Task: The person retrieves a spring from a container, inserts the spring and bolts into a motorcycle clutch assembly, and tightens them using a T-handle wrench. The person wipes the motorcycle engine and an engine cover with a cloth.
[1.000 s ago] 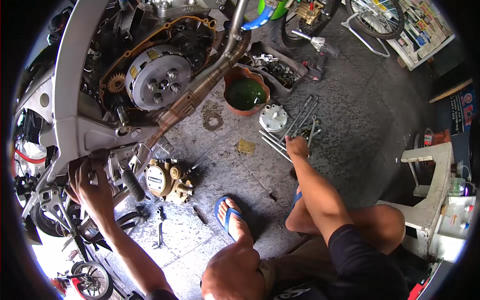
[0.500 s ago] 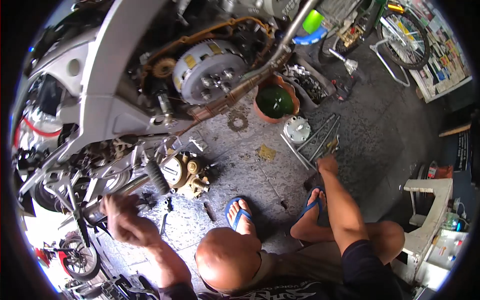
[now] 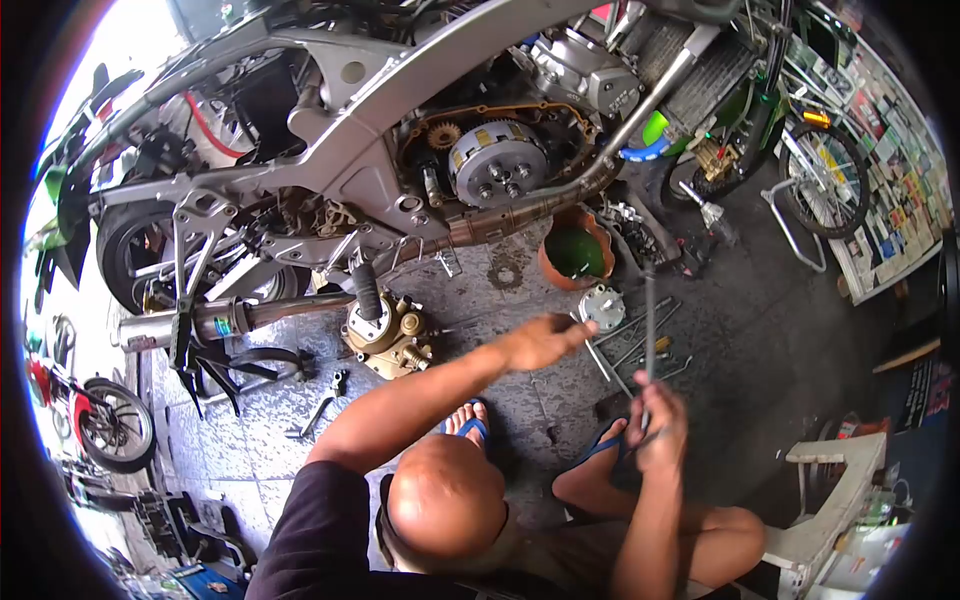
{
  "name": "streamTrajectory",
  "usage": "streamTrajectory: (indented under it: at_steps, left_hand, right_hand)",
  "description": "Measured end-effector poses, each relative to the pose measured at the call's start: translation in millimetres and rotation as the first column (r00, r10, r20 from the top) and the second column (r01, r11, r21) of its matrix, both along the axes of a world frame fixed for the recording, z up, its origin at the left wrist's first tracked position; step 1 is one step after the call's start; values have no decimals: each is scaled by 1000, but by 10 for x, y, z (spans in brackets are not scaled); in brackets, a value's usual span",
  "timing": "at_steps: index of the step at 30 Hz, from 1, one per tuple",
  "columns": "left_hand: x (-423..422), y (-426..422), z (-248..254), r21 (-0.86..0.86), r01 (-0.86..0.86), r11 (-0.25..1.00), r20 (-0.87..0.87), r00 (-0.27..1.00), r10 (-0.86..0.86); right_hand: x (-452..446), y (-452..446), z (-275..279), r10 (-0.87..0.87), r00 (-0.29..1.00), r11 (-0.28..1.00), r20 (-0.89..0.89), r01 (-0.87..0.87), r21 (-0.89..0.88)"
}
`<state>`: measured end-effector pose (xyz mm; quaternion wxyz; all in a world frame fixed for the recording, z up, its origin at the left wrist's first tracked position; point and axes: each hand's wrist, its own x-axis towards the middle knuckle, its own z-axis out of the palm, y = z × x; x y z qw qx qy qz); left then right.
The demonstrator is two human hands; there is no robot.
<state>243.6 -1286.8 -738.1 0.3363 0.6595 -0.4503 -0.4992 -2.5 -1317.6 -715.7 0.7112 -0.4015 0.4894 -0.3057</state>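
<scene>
My right hand (image 3: 658, 428) is closed around a long metal wrench (image 3: 651, 325) whose shaft points up and away, its far end blurred. My left hand (image 3: 545, 342) is stretched out over the floor with nothing in it, fingers extended. Just beyond its fingertips lies a round metal clutch pressure plate (image 3: 602, 307). Several long metal tools (image 3: 632, 345) are on the floor between my hands. In the motorcycle's opened engine side, the clutch basket (image 3: 500, 165) is exposed.
A clay-coloured bowl of green liquid (image 3: 577, 252) stands under the engine, beside a tray of parts (image 3: 635, 232). An engine cover (image 3: 388, 338) lies on the floor near the exhaust (image 3: 240, 318). At the right is a pale wooden stool (image 3: 840, 465). A newspaper-like covered panel (image 3: 885, 170) stands behind.
My left hand has swung from the left, near the exhaust, to the tools in the middle. My right hand has lifted the wrench off the floor. The view has shifted.
</scene>
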Motion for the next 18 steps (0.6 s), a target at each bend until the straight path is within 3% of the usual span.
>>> streamTrajectory:
  at_steps: [1, 2, 3, 5, 6, 9, 12, 17, 18]
  left_hand:
    - [-128, -70, -30, 5, -43, 999, -121, 992, 43]
    - [-209, -110, 76, -19, -101, 995, -356, 930, 88]
    - [-208, -144, 147, -20, -109, 994, -359, 929, 95]
    - [-118, -253, 328, -76, -164, 984, -711, 701, 61]
    - [-128, -251, 504, -74, -266, 961, -771, 627, 114]
    - [57, -298, 658, -156, -420, 894, -754, 635, 167]
    - [232, -326, 659, -154, -440, 885, -763, 622, 176]
    - [368, -352, 638, -108, -454, 884, -802, 566, 192]
    - [372, -356, 617, -115, -460, 880, -810, 556, 185]
  right_hand:
    - [44, 141, 164, 147, 989, 982, -20, -149, -117]
    - [112, 224, 269, 208, 975, 962, -80, -219, -166]
    - [151, 307, 359, 263, 954, 936, -145, -288, -202]
    - [202, 329, 551, 312, 924, 892, -219, -365, -267]
    - [214, 299, 579, 309, 930, 880, -197, -359, -312]
    - [78, 200, 484, 404, 915, 772, -22, -354, -528]
    - [138, 225, 577, 404, 914, 779, 35, -324, -536]
    - [271, 308, 687, 332, 929, 752, -165, -366, -548]
    - [309, 314, 639, 281, 922, 626, -266, -387, -677]
